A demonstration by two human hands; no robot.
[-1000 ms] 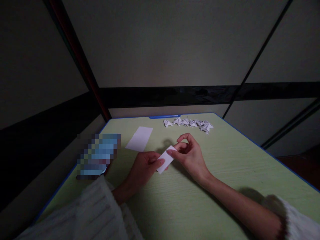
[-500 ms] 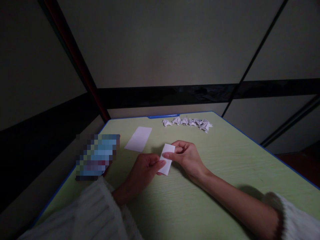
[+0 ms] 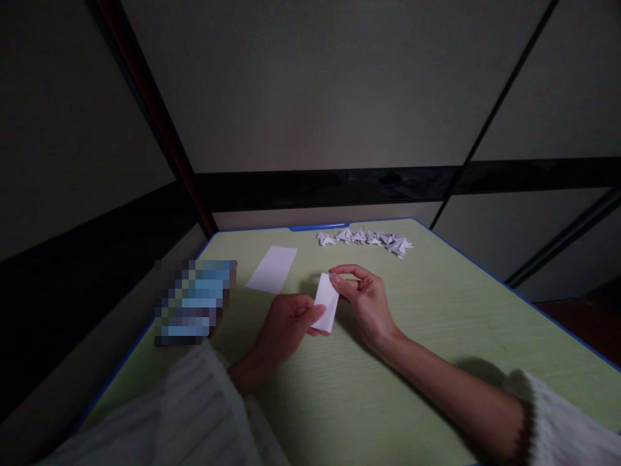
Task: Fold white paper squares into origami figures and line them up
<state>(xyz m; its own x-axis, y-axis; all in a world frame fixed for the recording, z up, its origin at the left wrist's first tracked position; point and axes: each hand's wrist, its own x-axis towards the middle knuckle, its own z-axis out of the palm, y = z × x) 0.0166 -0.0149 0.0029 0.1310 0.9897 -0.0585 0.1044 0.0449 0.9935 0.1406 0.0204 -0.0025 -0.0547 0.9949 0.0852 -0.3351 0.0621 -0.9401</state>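
A small folded piece of white paper point(image 3: 326, 299) is held up over the table between my two hands. My left hand point(image 3: 287, 323) pinches its lower left part, thumb on the front face and fingers behind. At the paper's upper right corner, my right hand point(image 3: 365, 299) has thumb and index finger closed on the edge. Beyond my left hand lies a flat white sheet of paper point(image 3: 272, 269). Several folded white paper figures point(image 3: 359, 237) stand in a row toward the far edge.
The light green table point(image 3: 436, 304) has a blue rim and a blue handle-like strip point(image 3: 319, 227) at its far edge. To the left lies a flat device with a blurred-out screen point(image 3: 198, 301). Dark-striped panels point(image 3: 310, 97) rise behind the table.
My right thumb has slid from the middle of the folded paper up to its top right corner. My left hand keeps its pinch, and the paper has risen slightly.
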